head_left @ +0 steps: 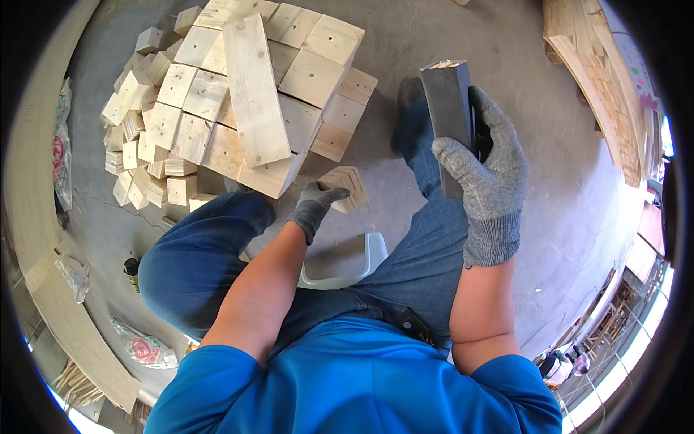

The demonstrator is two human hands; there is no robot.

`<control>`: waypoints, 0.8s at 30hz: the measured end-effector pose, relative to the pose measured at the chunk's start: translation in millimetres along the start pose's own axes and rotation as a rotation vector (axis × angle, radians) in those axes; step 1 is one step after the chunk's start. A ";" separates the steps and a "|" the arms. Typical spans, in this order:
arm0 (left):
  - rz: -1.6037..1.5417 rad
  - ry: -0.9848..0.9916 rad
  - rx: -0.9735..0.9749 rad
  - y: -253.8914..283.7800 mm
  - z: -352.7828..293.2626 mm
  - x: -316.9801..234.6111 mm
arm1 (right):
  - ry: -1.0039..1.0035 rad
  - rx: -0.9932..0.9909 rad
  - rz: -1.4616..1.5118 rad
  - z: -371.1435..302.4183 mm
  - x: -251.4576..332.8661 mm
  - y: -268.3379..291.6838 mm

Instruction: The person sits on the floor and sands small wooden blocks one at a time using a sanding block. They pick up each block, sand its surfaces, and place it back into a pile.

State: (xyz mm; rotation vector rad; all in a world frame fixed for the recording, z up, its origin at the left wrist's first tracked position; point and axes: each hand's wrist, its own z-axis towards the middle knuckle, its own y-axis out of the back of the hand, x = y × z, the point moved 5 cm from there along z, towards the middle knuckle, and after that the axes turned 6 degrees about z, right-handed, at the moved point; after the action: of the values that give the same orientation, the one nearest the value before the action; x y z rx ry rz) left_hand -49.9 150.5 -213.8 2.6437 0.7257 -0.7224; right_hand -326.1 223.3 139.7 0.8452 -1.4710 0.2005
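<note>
My left hand [316, 205], in a grey knit glove, grips a small pale wooden block [348, 189] by its near left side, low between my knees. My right hand [491, 166], gloved the same way, is raised at the right with thumb and fingers around a long dark sanding block [446, 108]. This block has a dark grey wrap, and light wood shows at its upper end. Ahead of my left hand stands a stack of square wooden blocks [329, 72], many with a small hole or knot. A flat wooden board [256, 94] lies slantwise across the stack's top.
Smaller wood blocks [137, 155] are heaped on the floor left of the stack. A pale plastic stool [374, 249] shows between my legs. Long boards [72, 318] run along the left, with plastic bags beside them. Stacked wooden panels [593, 79] stand at the far right.
</note>
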 end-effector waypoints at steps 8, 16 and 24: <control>0.246 -0.569 0.100 -18.5 -65.6 -105.0 | -0.004 -0.034 0.214 -2.6 -8.7 6.2; 0.429 -1.406 -0.337 5.5 -172.0 -205.1 | -0.138 -0.086 0.574 3.0 -29.5 30.1; 0.358 -1.333 -0.349 25.3 -199.9 -220.3 | -0.363 0.199 0.757 -8.7 -37.5 -6.5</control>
State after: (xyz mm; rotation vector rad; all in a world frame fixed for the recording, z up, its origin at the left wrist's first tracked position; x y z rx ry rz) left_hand -123.0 125.5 74.5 1.3814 -0.0318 -1.6956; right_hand -320.6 237.7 103.9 0.4517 -2.0956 0.8002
